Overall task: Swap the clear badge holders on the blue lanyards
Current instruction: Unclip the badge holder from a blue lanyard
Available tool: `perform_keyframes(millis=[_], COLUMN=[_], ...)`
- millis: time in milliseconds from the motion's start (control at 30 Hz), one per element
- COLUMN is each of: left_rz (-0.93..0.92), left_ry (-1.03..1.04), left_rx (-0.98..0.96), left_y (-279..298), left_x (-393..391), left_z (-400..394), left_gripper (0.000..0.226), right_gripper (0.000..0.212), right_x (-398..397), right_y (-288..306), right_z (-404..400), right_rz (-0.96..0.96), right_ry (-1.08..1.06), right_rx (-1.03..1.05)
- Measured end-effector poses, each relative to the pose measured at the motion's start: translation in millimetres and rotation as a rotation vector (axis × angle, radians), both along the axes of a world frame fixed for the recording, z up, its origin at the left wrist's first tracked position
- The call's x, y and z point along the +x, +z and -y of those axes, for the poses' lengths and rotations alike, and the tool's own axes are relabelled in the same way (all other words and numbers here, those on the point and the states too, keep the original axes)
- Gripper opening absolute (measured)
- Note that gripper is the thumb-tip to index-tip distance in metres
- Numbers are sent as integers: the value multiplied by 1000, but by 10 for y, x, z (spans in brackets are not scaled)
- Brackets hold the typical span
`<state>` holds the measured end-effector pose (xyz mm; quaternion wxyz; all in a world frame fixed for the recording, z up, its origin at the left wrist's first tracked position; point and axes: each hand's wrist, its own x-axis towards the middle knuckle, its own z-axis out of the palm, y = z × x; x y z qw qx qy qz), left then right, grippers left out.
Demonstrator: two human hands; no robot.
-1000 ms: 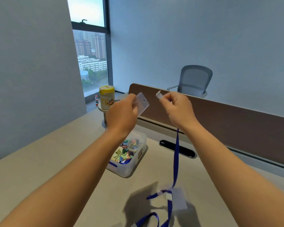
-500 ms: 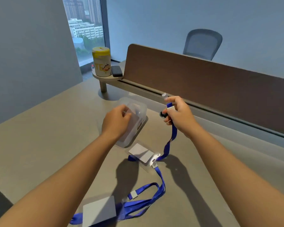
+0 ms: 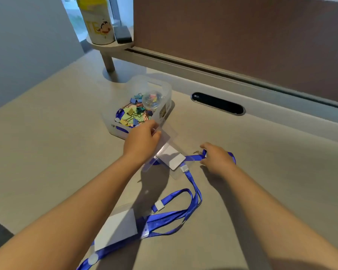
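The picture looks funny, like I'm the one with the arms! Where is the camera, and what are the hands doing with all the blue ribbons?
The camera sits on the person's head and looks down, so you see their own two arms. The left hand holds a clear badge holder just above the desk. The right hand pinches the end of a blue lanyard, a neck ribbon for badges. Two more badge holders with white cards lie on the desk, one between the hands and one closer to the person. Behind them is a plastic box full of colourful clips, and a yellow-lidded tub on a little shelf.
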<state>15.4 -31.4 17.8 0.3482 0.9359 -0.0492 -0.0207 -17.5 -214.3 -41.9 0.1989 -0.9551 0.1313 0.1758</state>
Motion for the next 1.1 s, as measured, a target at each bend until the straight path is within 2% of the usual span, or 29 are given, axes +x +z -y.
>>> perform_keyframes(millis=[167,400,567,800,933,1100], left_rz=[-32,-55,-78,-36,28,73], left_ry=[-30,-38,-11,61,138,249], left_rx=[18,9,3,-181,-241,-297], left_y=[-155,-228,-211,100,313,464], left_x=[38,73,102,202,302,554], left_z=[106,162,152,170,-17,-539], left_gripper=[20,22,25,25,15,24], right_gripper=[26,25,9,5,3,4], right_x=[-2,33,96,229,391,789], right_y=[-249,-296,-102,622,956,1225], right_z=[38,74,161,155,-110,-665], right_rz=[48,13,7,357,468,541], right_ry=[23,0,-60,-322,-329,-309], right_rx=[-79,-121,-98,426,523,622])
